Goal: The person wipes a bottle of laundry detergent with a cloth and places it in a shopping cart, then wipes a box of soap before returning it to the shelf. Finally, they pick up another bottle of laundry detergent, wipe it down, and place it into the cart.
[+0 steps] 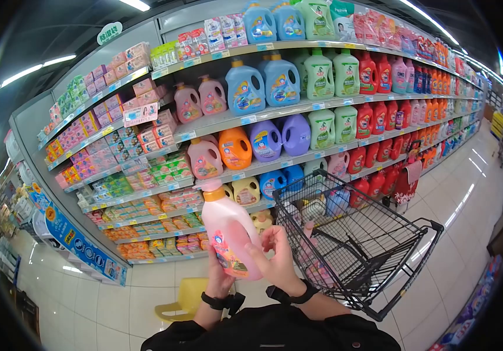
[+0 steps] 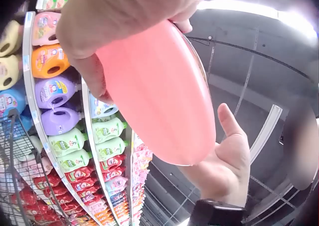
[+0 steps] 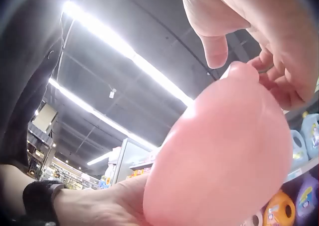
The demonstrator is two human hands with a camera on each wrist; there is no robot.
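A pink detergent bottle (image 1: pixel 231 234) with a pale pink cap and a printed label leans in front of the person's body. The left hand (image 1: pixel 221 274) grips it low on the side; in the left wrist view that left hand (image 2: pixel 124 16) wraps over the bottle (image 2: pixel 159 96). Beside the bottle's handle side is the right hand (image 1: pixel 278 260), its fingers loosely bent. The right wrist view has this right hand (image 3: pixel 269 31) close to the bottle (image 3: pixel 219 151), thumb standing apart from it and fingertips partly hidden behind it.
A black wire shopping cart (image 1: pixel 357 240) stands at the right, with a pink bottle (image 1: pixel 307 243) inside. Shelves of detergent bottles and boxed goods (image 1: pixel 146 140) rise in front. A yellow stool (image 1: pixel 184 298) is on the tiled floor, and a blue display panel (image 1: pixel 76 234) at the left.
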